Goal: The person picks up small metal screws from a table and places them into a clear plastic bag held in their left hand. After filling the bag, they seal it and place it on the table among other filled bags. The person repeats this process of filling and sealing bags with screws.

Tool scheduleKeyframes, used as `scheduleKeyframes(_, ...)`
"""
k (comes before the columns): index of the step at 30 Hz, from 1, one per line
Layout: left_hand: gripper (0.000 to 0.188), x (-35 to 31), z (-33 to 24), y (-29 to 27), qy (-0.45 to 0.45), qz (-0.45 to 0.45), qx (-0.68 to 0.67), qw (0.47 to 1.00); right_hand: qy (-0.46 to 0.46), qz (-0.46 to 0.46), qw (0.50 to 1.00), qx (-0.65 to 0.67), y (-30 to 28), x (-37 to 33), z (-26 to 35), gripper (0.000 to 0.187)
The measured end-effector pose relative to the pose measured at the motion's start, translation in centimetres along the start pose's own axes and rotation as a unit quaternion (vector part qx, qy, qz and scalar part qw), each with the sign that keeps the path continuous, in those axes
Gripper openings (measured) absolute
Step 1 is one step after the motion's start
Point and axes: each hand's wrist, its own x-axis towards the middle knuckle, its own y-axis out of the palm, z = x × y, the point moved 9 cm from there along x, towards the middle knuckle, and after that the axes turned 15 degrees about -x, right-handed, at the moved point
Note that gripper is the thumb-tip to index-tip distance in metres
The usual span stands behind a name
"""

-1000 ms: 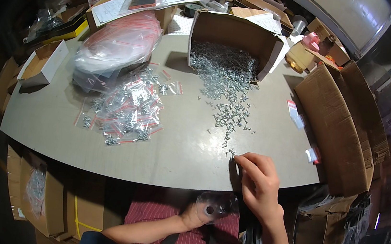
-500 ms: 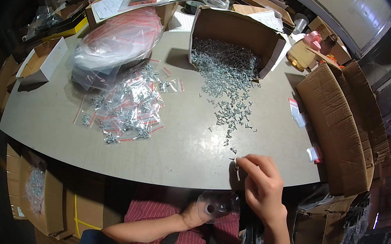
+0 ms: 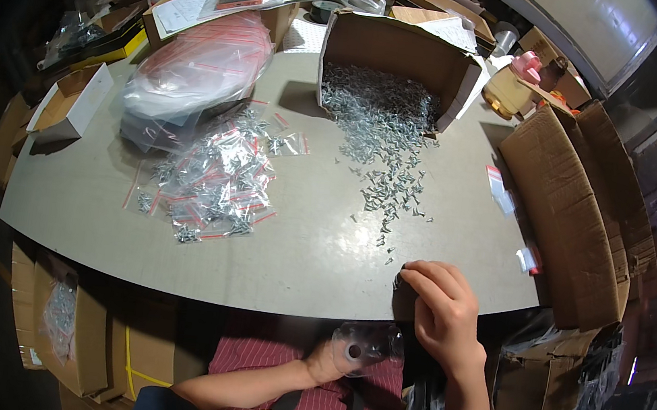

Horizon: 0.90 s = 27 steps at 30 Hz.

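Observation:
At the table's front edge, my right hand (image 3: pixel 446 311) is pinched, its thumb and fingertips together low over the tabletop. Small screws appear to be between the fingertips, partly hidden by them and by shadow. Just ahead of those fingers ends a trail of silver screws (image 3: pixel 391 192), which spills from an open cardboard box (image 3: pixel 379 45) lying on its side. Below the table edge, over my lap, my left hand (image 3: pixel 323 362) holds a clear plastic cup-like piece (image 3: pixel 378 350) with a round hole in its end.
Filled zip bags of screws (image 3: pixel 222 181) lie in a heap left of the trail. Behind them is a stack of flat plastic bags (image 3: pixel 198 69). A small white box (image 3: pixel 72 105) stands far left; a tall cardboard carton (image 3: pixel 567 212) borders the right side.
My right fingertips have closed further and shifted very slightly right. The few screws at the near end of the trail lie differently. My left hand stays put with the clear plastic piece.

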Motion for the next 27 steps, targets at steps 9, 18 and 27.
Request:
scheduleKeyframes(9, 0.037, 0.7, -3.8, -0.4, 0.101, -0.054, -0.046, 0.992, -0.001, -0.008, 1.000, 0.024, 0.5, -0.8, 1.5, 0.043)
scheduleKeyframes(18, 0.036, 0.4, -2.8, -0.3, 0.066, -0.062, -0.101, 0.991, 0.072, 0.020, 0.986, 0.150, -0.1, -1.2, 0.1, 0.044)
scheduleKeyframes(27, 0.049, -0.2, 0.0, 0.1, 0.007, -0.012, -0.050, 0.999, 0.043, -0.004, 0.997, 0.059, 2.2, 2.6, 0.0, 0.055)
